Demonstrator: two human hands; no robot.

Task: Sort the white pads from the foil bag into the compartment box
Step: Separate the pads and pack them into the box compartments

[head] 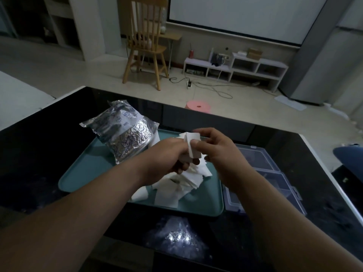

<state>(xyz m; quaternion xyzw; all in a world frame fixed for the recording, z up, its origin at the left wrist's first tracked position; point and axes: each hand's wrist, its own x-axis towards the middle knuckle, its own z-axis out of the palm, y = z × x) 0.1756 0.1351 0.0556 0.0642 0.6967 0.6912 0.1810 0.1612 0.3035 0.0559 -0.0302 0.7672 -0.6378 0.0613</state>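
A crumpled silver foil bag point(122, 132) lies at the back left of a teal tray point(84, 173). Several white pads point(176, 186) are heaped on the tray's middle and front. Above that heap my left hand point(169, 156) grips a small bunch of white pads. My right hand point(214, 148) pinches one of those pads point(193, 147) between thumb and forefinger, right against the left hand. A clear plastic compartment box point(275, 179) lies open to the right of the tray, partly hidden by my right forearm.
Tray and box sit on a glossy black table point(29, 183) with a white edge. Beyond the far edge are a pink round stool point(198, 107), a wooden chair point(145, 46), a low white shelf point(235, 67) and cables on the floor.
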